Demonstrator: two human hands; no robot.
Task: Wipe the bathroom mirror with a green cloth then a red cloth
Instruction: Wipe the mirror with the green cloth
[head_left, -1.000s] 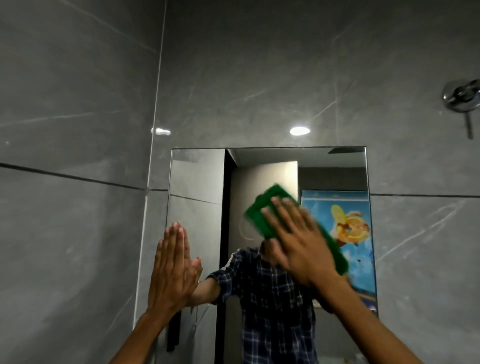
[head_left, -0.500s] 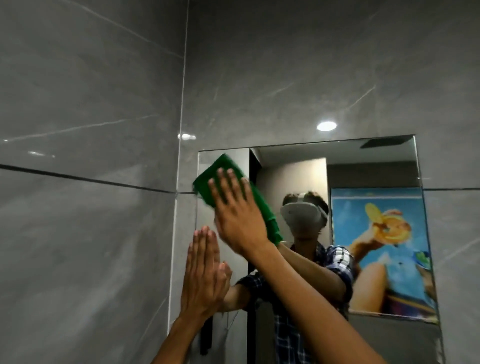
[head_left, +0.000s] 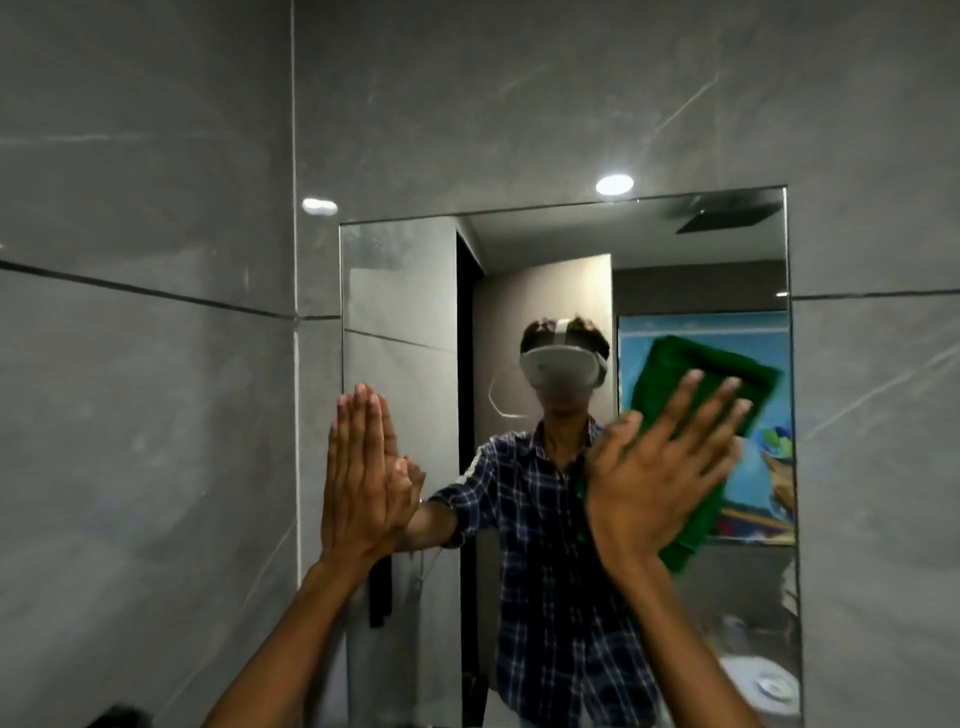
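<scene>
- grey marble-look wall tiles (head_left: 519, 104) fill the view, pale veins running through them.
- a dark grout line (head_left: 130, 291) crosses at 9 o'clock.
- the wall corner seam (head_left: 294, 130) rises at 11 o'clock.
- a round ceiling light glare (head_left: 614, 184) shines at 1 o'clock.

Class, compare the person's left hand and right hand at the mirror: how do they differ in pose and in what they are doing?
The left hand has its fingers pressed together; the right hand has them spread. The left hand touches the mirror bare, at its left edge; the right hand presses the green cloth against the glass, on the right side. Both are flat and open, fingers pointing up.
</scene>
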